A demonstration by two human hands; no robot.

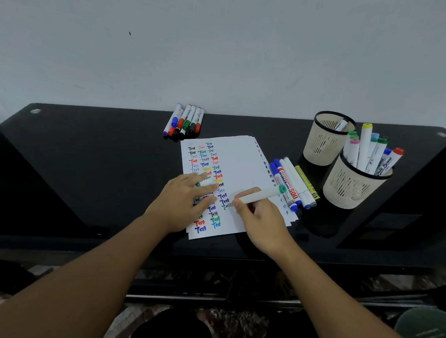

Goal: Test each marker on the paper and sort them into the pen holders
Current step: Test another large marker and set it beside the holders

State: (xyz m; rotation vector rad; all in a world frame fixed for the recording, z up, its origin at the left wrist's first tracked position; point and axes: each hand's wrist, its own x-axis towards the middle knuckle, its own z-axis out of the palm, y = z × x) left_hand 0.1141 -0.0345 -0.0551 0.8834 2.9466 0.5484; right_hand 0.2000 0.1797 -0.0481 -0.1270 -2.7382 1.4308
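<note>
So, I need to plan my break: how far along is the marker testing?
Partly done. The paper carries many "Test" words, and the near holder is full. Now the right hand writes with a marker; the left hand holds its cap. Left: the bundle and the markers beside the paper.

"Test" handwritten over and over in columns on paper (232,169), in black, red, green, blue, purple and yellow ink. "WHITEBOARD MARKER 500" printed along blue-capped marker (287,186) lying right of paper. "White Board" in script on red-capped marker (389,163) standing in near pen holder (351,187). Other labels too small to read.
</note>
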